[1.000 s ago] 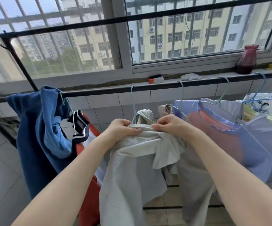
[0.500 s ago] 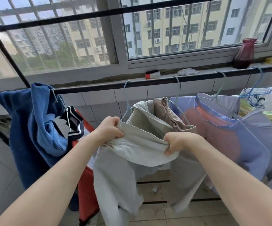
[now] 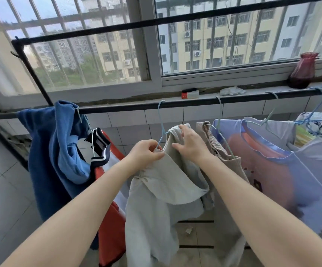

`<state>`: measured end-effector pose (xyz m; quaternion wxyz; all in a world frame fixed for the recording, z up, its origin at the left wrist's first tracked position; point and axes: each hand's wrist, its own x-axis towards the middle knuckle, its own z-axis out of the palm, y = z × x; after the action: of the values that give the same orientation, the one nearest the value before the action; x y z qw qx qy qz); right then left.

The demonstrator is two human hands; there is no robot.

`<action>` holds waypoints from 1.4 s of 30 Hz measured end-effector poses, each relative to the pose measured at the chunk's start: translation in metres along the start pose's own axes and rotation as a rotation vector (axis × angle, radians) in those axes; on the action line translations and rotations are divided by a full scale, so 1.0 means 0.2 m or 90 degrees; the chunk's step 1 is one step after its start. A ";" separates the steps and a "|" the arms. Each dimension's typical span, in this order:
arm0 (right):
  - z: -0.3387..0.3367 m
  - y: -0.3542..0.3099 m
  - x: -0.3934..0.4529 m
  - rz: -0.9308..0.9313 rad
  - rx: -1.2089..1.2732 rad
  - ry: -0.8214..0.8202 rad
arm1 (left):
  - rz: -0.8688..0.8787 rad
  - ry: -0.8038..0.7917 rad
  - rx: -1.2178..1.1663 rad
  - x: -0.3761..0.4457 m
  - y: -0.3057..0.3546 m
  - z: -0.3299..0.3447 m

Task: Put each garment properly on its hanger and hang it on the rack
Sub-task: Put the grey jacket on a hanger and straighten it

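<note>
A blue garment (image 3: 59, 151) is draped at the left end of the rack bar (image 3: 127, 108). At centre, the grey garment (image 3: 156, 199) hangs from a light-blue hanger (image 3: 161, 120) hooked on the bar. Its left shoulder is pinched by the left hand (image 3: 146, 151); the right hand (image 3: 191, 141), fingers spread, is pressed on the collar. The cloth could slide off the thin wire if released unevenly.
</note>
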<state>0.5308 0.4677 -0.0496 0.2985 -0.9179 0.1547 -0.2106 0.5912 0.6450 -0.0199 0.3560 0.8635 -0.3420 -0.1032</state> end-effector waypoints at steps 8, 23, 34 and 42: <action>-0.01 -0.07 -0.02 -0.177 -0.152 0.235 | 0.035 0.146 0.093 0.03 -0.03 0.06; -0.11 -0.18 -0.39 0.039 0.083 -0.091 | -0.189 0.070 -0.552 0.07 0.14 0.27; -0.10 -0.06 -0.38 0.176 -0.230 0.023 | -0.150 0.151 -0.284 0.13 -0.16 0.29; 0.08 -0.10 -0.53 0.017 -0.481 0.246 | -0.315 0.096 -0.087 0.22 -0.27 0.43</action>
<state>0.4510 0.5345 -0.0795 -0.0905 -0.9045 0.2858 -0.3033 0.6163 0.5967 -0.1161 0.4018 0.9002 -0.0850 -0.1450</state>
